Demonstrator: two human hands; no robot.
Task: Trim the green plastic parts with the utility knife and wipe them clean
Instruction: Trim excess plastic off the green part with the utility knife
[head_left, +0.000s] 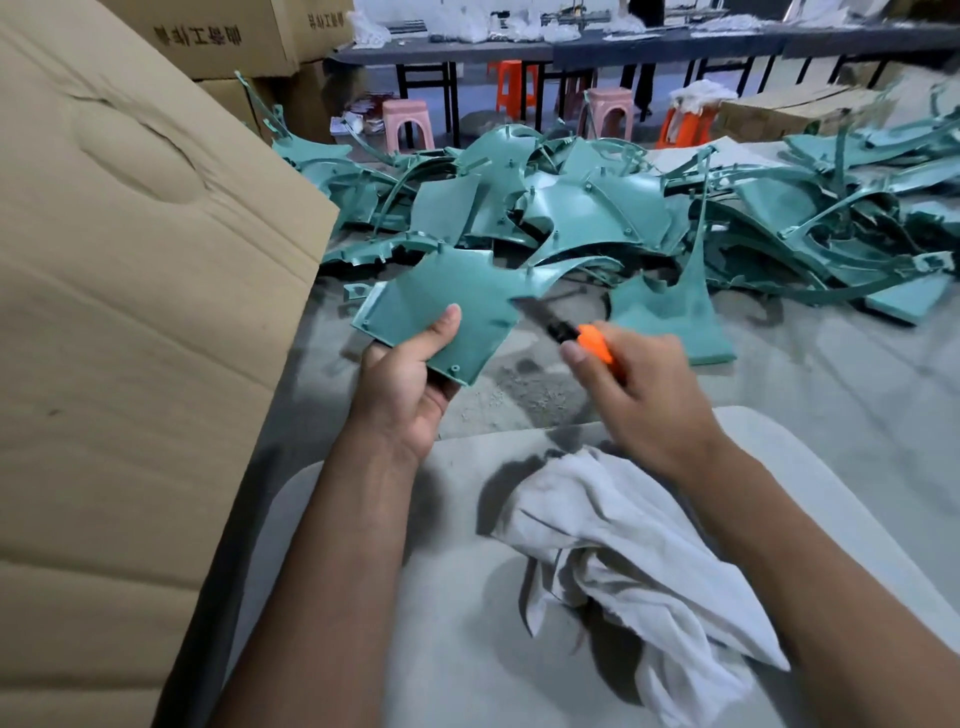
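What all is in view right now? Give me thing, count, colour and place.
green plastic part: one, teal green, held up in the left hand
utility knife: one, orange handle and dark blade, blade tip at the held part's right edge
rag: one, white, on the lap
pile of green parts: many, teal green, on the floor ahead
cardboard box: one large, brown, at left
stools: several, pink and orange, by the far tables
left hand: grips the part's lower edge
right hand: grips the knife

Carton (130, 312) at left, parts pile (597, 208) ahead on floor, cloth (623, 561) on lap nearest
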